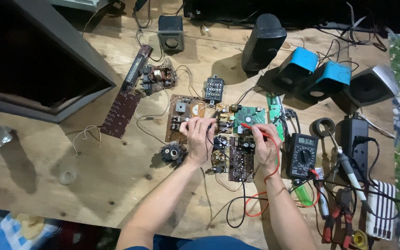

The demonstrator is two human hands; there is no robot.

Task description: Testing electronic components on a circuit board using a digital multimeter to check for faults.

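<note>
My left hand (pixel 199 138) grips a black meter probe (pixel 209 126), its tip down on the brown circuit board (pixel 186 113). My right hand (pixel 265 143) grips the red meter probe (pixel 252 129), whose tip touches the green circuit board (pixel 247 114). Red and black leads (pixel 244 203) loop over the plywood bench toward the black digital multimeter (pixel 302 155), just right of my right hand. A dark board with many parts (pixel 240 159) lies between my wrists.
A soldering iron (pixel 348 169), red-handled pliers (pixel 339 222), a green lighter (pixel 304 194) and a striped power strip (pixel 380 208) lie at the right. Two blue speakers (pixel 315 74), black speakers (pixel 262 41) and loose brown boards (pixel 123 109) sit farther back. A large dark speaker cabinet (pixel 33 55) stands at the left.
</note>
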